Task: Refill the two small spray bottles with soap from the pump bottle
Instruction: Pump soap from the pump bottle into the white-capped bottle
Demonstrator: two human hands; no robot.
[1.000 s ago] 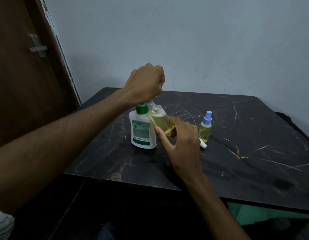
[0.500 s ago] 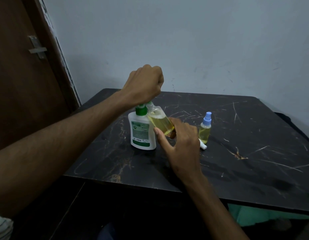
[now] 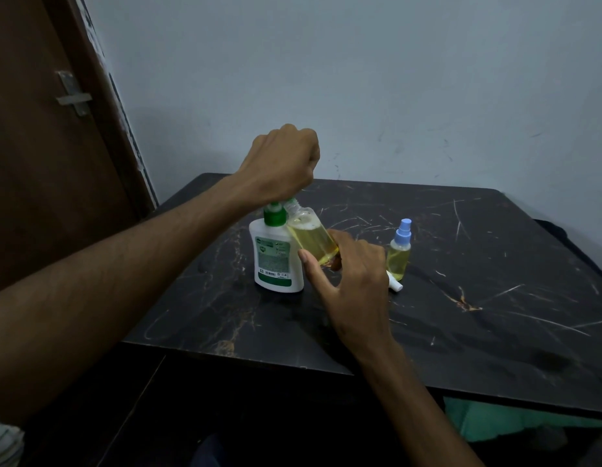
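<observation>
The left hand (image 3: 282, 163) was fisted over the pump bottle (image 3: 276, 257) on the bench (image 3: 461, 298); the right hand (image 3: 353, 281) pinched the tilted open spray bottle (image 3: 313, 239) against it. The capped spray bottle (image 3: 399, 252) stood right of the pump bottle.

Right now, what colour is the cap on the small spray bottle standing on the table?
Light blue cap, clearest in the head view.

You can read no words here: the green and white label (image 3: 272, 256) on your pump bottle (image 3: 276, 257), centre of the frame, carries print too small and blurred to make out
</observation>
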